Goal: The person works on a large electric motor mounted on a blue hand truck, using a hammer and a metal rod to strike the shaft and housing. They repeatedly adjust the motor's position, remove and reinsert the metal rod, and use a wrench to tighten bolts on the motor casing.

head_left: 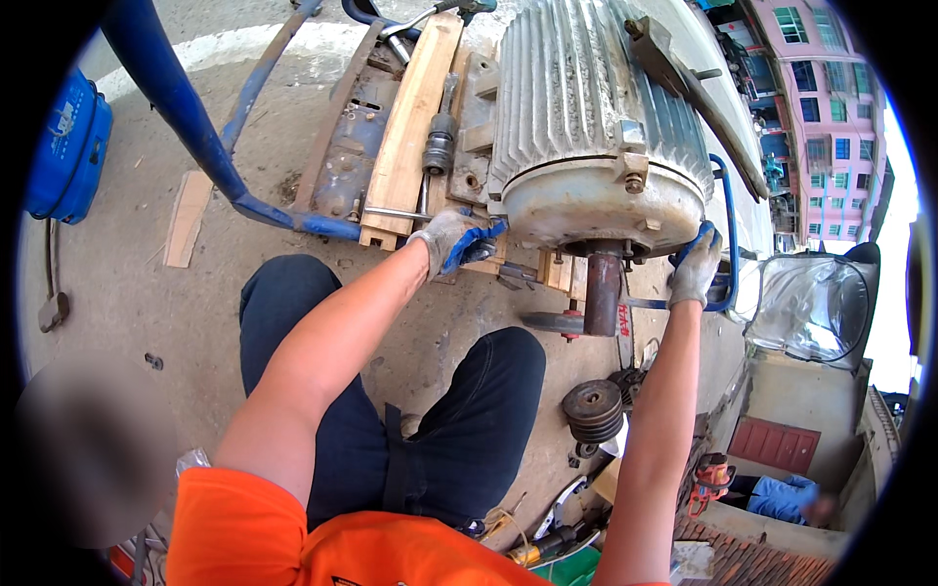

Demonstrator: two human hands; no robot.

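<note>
Both gloved hands on the motor's end cover

Left hand point(451, 240) and right hand point(696, 266) curl around the motor point(596, 107) cover rim — best pulled evenly, clear of the shaft point(602, 291).

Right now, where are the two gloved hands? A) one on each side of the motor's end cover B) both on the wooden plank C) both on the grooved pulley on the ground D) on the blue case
A: the left hand and right hand sit at opposite sides of the motor end cover, flanking its rusty shaft.
</note>
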